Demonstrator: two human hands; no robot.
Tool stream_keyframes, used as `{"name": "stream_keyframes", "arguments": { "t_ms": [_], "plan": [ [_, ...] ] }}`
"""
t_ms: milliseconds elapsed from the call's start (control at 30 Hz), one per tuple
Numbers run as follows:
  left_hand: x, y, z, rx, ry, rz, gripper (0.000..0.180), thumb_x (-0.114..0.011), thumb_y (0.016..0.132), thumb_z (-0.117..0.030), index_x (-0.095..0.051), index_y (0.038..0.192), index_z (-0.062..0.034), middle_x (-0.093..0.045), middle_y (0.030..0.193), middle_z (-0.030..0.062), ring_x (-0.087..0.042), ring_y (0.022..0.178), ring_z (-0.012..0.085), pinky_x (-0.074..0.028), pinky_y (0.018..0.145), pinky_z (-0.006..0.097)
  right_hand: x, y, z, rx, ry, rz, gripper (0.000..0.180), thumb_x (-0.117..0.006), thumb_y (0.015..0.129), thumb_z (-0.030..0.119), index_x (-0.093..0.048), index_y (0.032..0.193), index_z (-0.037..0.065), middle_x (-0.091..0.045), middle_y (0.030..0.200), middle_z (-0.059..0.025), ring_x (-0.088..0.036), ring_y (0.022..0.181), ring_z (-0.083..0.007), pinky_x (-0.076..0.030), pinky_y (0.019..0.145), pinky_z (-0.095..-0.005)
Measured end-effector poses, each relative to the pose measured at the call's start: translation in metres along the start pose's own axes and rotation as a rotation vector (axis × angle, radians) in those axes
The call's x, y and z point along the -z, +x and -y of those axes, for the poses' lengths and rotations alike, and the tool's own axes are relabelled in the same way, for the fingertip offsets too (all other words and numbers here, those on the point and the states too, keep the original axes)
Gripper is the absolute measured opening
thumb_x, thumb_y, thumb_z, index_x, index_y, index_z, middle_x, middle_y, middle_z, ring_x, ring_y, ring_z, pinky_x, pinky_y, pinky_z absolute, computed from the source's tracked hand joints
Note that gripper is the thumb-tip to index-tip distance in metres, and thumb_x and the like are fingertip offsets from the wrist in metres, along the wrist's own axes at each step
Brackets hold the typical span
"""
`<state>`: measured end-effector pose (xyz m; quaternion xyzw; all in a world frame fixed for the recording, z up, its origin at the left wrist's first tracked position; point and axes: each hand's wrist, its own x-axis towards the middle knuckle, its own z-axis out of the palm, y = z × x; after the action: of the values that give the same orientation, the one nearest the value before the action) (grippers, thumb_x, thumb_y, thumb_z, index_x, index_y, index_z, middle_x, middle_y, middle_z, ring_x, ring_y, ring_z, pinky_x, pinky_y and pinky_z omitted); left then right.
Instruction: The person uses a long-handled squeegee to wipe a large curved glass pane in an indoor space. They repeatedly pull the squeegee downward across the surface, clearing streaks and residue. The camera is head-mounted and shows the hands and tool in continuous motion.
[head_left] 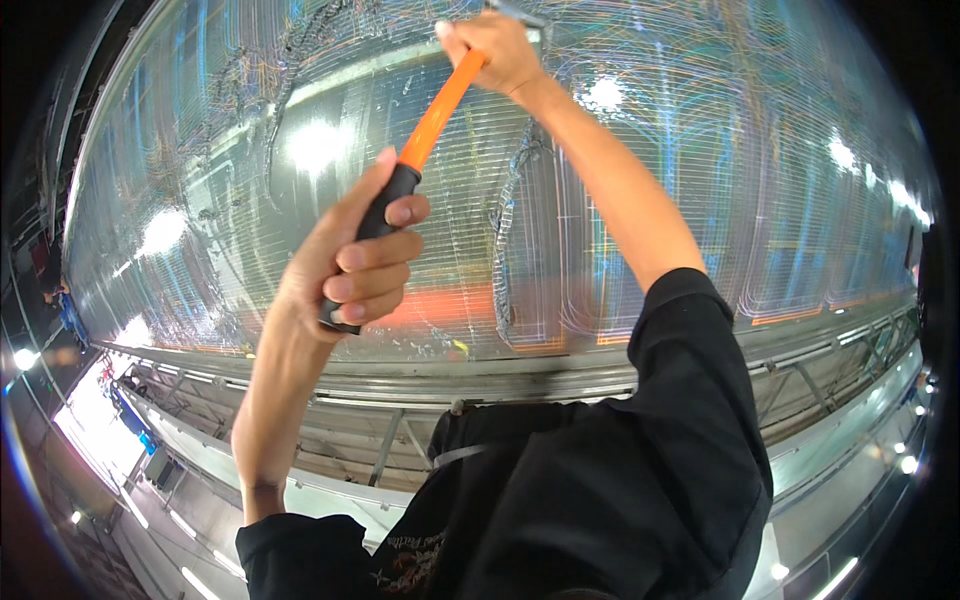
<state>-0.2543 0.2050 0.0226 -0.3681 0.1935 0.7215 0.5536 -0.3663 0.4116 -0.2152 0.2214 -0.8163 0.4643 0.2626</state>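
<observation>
A long-handled scraper (440, 115) with an orange shaft and black grip slants across the middle, over a wide glossy table surface (440, 200). My left hand (355, 245) is wrapped round the black grip at its near end, with the thumb laid along it. Farther up, my right hand (495, 50) closes on the orange shaft close to the head. Part of a metal edge (518, 12) shows just beyond the right hand, at the top rim of the picture; the rest of the head is hidden. Dark ridges of scraped-up residue (507, 230) lie on the surface.
A metal rail (480, 380) runs along the near edge of the table, close to my body. Thin lines and swirling marks cover the shiny surface, which reflects bright lamps. Blue-clad figures (70, 315) appear small at the far left.
</observation>
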Motion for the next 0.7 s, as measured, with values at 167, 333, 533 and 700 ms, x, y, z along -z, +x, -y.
{"name": "stream_keyframes", "arguments": {
  "t_ms": [167, 333, 533, 700],
  "plan": [
    [0.063, -0.076, 0.101, 0.015, -0.058, -0.068, 0.050, -0.037, 0.109, -0.059, -0.046, 0.084, -0.0159, -0.037, 0.046, -0.0071, -0.031, 0.027, 0.0041, -0.029, 0.024, 0.024, -0.025, -0.081, 0.118, -0.061, 0.134, 0.217, 0.031, -0.060, 0.098, 0.028, -0.058, 0.070, 0.016, -0.058, 0.062, -0.0051, -0.057, 0.058, -0.0287, -0.039, 0.064, -0.0428],
    [0.158, -0.178, 0.253, 0.080, -0.109, -0.226, 0.055, -0.036, 0.106, -0.066, -0.045, 0.082, -0.0180, -0.036, 0.045, -0.0070, -0.031, 0.027, 0.0050, -0.028, 0.024, 0.025, -0.068, -0.204, 0.296, -0.042, 0.215, 0.226, 0.038, -0.064, 0.096, 0.028, -0.053, 0.062, 0.015, -0.055, 0.059, -0.0055, -0.053, 0.056, -0.0282, -0.038, 0.063, -0.0423],
    [0.203, -0.223, 0.365, 0.285, 0.185, -0.378, 0.059, -0.033, 0.104, -0.071, -0.045, 0.082, -0.0174, -0.033, 0.044, -0.0073, -0.027, 0.027, 0.0056, -0.026, 0.025, 0.024, -0.033, -0.331, 0.422, -0.191, 0.108, 0.138, 0.037, -0.071, 0.091, 0.021, -0.052, 0.060, 0.012, -0.052, 0.055, -0.0040, -0.052, 0.053, -0.0251, -0.039, 0.060, -0.0389],
    [0.195, -0.210, 0.405, 0.311, 0.459, -0.465, 0.062, -0.033, 0.104, -0.071, -0.047, 0.081, -0.0155, -0.033, 0.047, -0.0065, -0.027, 0.030, 0.0062, -0.024, 0.030, 0.023, 0.008, -0.374, 0.434, -0.181, 0.080, 0.214, 0.032, -0.073, 0.087, 0.012, -0.053, 0.062, 0.011, -0.053, 0.057, -0.0043, -0.052, 0.052, -0.0243, -0.040, 0.057, -0.0378]
  ]
}}
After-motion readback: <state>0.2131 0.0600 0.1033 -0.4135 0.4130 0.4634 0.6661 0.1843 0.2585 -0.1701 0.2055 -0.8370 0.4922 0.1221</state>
